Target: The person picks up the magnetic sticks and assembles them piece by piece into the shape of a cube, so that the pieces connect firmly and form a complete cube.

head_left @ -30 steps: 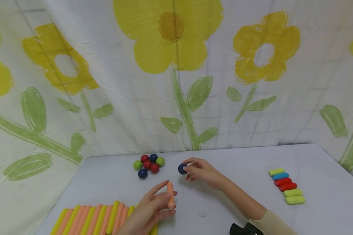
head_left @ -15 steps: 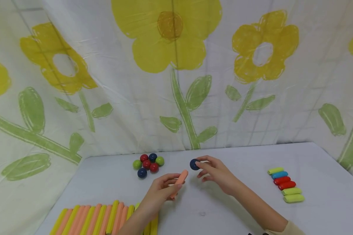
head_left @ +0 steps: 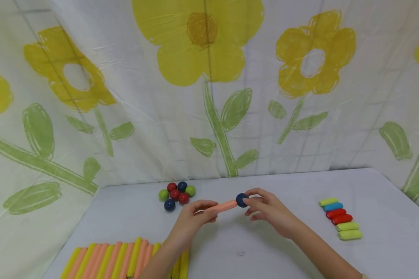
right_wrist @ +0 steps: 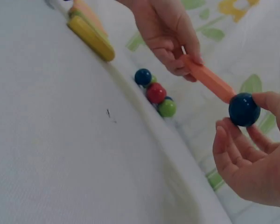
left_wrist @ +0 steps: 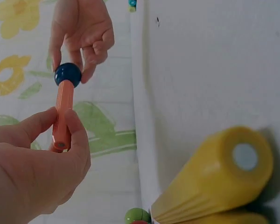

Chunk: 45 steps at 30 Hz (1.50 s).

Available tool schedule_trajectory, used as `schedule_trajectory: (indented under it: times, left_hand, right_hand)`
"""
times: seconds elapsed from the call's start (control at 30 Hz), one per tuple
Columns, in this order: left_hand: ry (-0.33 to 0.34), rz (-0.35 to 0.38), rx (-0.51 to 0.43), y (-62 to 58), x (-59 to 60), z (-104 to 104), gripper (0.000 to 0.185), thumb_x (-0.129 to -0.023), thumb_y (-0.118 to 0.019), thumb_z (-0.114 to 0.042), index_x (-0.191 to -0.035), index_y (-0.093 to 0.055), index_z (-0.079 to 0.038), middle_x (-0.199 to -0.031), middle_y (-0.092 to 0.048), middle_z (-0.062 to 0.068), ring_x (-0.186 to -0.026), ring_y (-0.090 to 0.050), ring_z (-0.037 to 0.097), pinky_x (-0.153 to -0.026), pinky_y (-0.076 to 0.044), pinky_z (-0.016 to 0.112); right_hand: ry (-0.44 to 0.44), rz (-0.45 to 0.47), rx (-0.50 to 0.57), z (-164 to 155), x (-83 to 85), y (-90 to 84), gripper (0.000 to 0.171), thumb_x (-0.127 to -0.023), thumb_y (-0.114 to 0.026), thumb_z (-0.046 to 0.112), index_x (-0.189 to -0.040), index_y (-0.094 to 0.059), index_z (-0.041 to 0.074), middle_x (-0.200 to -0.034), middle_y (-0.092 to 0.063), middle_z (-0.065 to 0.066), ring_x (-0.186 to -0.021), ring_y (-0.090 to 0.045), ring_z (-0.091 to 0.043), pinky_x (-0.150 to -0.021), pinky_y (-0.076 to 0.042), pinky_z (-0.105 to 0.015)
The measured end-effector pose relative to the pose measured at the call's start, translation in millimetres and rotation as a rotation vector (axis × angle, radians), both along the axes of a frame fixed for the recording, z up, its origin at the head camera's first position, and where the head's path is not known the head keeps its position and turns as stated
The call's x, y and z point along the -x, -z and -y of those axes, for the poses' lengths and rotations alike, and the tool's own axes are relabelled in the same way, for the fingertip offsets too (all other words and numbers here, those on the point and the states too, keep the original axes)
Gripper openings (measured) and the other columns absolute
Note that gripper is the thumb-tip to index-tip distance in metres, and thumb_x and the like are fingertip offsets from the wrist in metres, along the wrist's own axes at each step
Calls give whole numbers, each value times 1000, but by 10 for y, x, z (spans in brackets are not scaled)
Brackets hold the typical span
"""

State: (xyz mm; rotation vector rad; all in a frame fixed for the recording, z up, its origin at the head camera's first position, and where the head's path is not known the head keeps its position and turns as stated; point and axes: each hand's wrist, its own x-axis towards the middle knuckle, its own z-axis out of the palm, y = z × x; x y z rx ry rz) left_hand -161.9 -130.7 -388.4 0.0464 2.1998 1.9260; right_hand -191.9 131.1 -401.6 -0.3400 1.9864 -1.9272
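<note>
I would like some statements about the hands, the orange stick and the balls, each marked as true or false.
1. The left hand holds the orange stick. True.
2. The right hand holds a red ball. False: it pinches a dark blue ball.
3. The dark blue ball meets the end of the orange stick. True, as the left wrist view shows.
4. The cluster of balls lies right of both hands. False: it lies to their left, towards the back of the table.
5. The row of short coloured pieces lies to the right of the right hand. True.
6. The long yellow and orange sticks stand upright. False: they lie flat, side by side.
</note>
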Motion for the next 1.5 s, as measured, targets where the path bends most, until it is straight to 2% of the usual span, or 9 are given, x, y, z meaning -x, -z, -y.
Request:
schedule_trajectory:
  times: [0.2, 0.4, 0.5, 0.63, 0.8, 0.97, 1.17, 1.33, 1.5]
  left_hand:
    - [28, -83, 104, -44, 202, -104, 30, -98, -76, -11, -125, -74, 3, -113, -74, 11, -95, -75, 23, -95, -62, 37]
    - [59, -130, 214, 18, 492, -311, 24, -94, -81, -12, -114, -80, 0, -101, -77, 8, -82, -67, 18, -76, -58, 29]
    - [76, -135, 252, 89, 591, -384, 21, -92, -83, -10, -110, -81, 1, -96, -77, 7, -75, -62, 15, -68, -53, 28]
    - [97, -119, 264, 200, 663, -424, 18, -91, -81, -4, -108, -81, 3, -96, -77, 9, -72, -62, 14, -65, -55, 27]
    - [105, -107, 322, 311, 698, -426, 18, -90, -82, -4, -106, -81, 2, -97, -76, 8, -73, -59, 11, -65, -53, 23]
    - [111, -116, 358, 345, 698, -436, 17, -88, -85, -7, -104, -82, 0, -94, -76, 6, -75, -58, 11, -65, -52, 22]
    - [105, -135, 350, 342, 678, -410, 18, -88, -86, -7, -103, -82, 1, -94, -76, 6, -78, -58, 10, -66, -52, 22]
    - [84, -114, 314, 285, 648, -273, 23, -91, -83, -10, -112, -80, 1, -104, -78, 8, -85, -64, 11, -74, -57, 26]
    - [15, -94, 216, 107, 516, 52, 31, -98, -76, -14, -125, -75, 1, -115, -77, 10, -100, -71, 20, -91, -61, 35]
  right_hand:
    - [0, -101, -68, -262, 36, 28, 50, -108, -63, 23, -145, -47, -5, -128, -70, -21, -109, -70, -32, -92, -61, -31]
    - [29, -204, -156, -474, 113, 105, 47, -106, -66, 20, -142, -51, -7, -132, -66, -28, -113, -71, -39, -94, -61, -33]
    - [28, -226, -173, -550, 158, 177, 45, -105, -68, 17, -139, -52, -9, -131, -65, -28, -110, -72, -36, -93, -62, -33]
    - [33, -262, -217, -607, 214, 295, 38, -104, -68, 13, -132, -59, -11, -124, -69, -24, -98, -73, -21, -85, -62, -27]
    - [67, -322, -308, -604, 262, 424, 31, -102, -70, 13, -126, -68, -8, -114, -74, -18, -84, -68, -8, -74, -56, -23]
    - [108, -332, -385, -559, 279, 484, 40, -96, -80, 18, -129, -69, -3, -116, -73, -15, -88, -68, -12, -71, -55, -24]
    - [135, -348, -404, -527, 307, 521, 38, -95, -80, 16, -127, -70, -2, -115, -73, -14, -87, -66, -14, -69, -56, -25]
    - [131, -346, -394, -524, 300, 545, 37, -95, -80, 16, -126, -70, -2, -114, -73, -14, -87, -66, -13, -71, -56, -25]
    - [137, -331, -386, -541, 277, 552, 37, -95, -80, 18, -126, -70, -2, -111, -73, -11, -86, -66, -12, -73, -55, -25]
